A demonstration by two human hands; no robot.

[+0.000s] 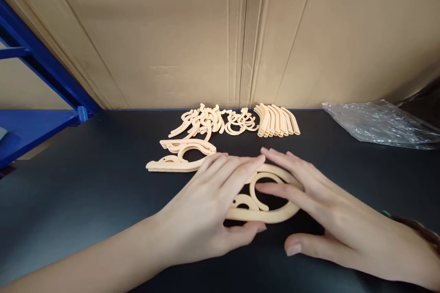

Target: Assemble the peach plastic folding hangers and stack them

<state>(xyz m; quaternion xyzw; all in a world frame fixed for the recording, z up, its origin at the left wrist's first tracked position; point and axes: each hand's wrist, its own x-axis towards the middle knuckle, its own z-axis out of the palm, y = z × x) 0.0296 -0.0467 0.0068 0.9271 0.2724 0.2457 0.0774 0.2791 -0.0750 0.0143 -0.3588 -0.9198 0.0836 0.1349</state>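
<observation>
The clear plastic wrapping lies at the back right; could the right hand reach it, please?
Probably yes: the right hand would have to leave the cream frame, but nothing visible blocks its way to the wrapping.

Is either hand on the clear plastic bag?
No, the left hand and right hand are at the cream assembly, while the bag lies farther back.

The left hand [213,201] and the right hand [330,210] were seen bare, with slender fingers [242,176] tapered to rounded tips. The right thumbnail [294,250] was trimmed short. The left forearm [103,256] was uncovered to the picture's edge. Near the right wrist [381,242], a dark brownish band [421,232] was worn, accented by a small green piece [387,214]; its material could not be made out.
</observation>
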